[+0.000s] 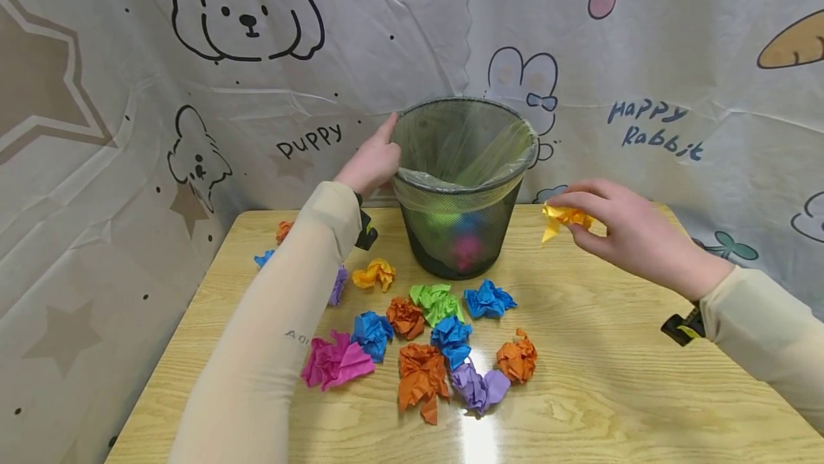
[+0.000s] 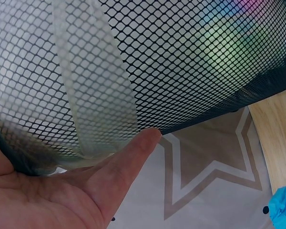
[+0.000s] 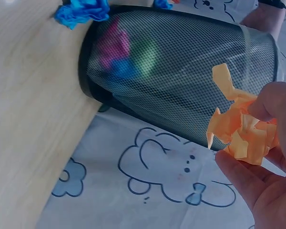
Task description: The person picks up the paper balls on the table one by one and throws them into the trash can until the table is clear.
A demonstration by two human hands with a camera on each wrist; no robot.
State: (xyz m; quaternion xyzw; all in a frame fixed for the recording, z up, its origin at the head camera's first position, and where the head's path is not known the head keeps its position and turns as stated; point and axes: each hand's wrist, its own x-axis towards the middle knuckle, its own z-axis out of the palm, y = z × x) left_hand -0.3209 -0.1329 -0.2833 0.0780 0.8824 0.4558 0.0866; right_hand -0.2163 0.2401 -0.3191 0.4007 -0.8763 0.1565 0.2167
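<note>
At the back of the table stands a black mesh wastebasket (image 1: 460,235) with a clear liner folded over its rim. My left hand (image 1: 375,160) holds the basket at the left of its rim; in the left wrist view the thumb (image 2: 133,160) lies along the outside of the mesh. To the right of the basket, above the table, my right hand (image 1: 621,232) pinches a crumpled yellow paper ball (image 1: 566,216) between thumb and fingers. Through the mesh, pink (image 3: 114,45), blue and green paper balls show at the bottom of the basket.
Several crumpled paper balls lie in front of the basket, among them green (image 1: 438,302), pink (image 1: 336,360), purple (image 1: 476,387), orange (image 1: 421,378) and yellow (image 1: 375,274) ones. A printed cloth (image 1: 399,35) hangs behind the wooden table (image 1: 592,392).
</note>
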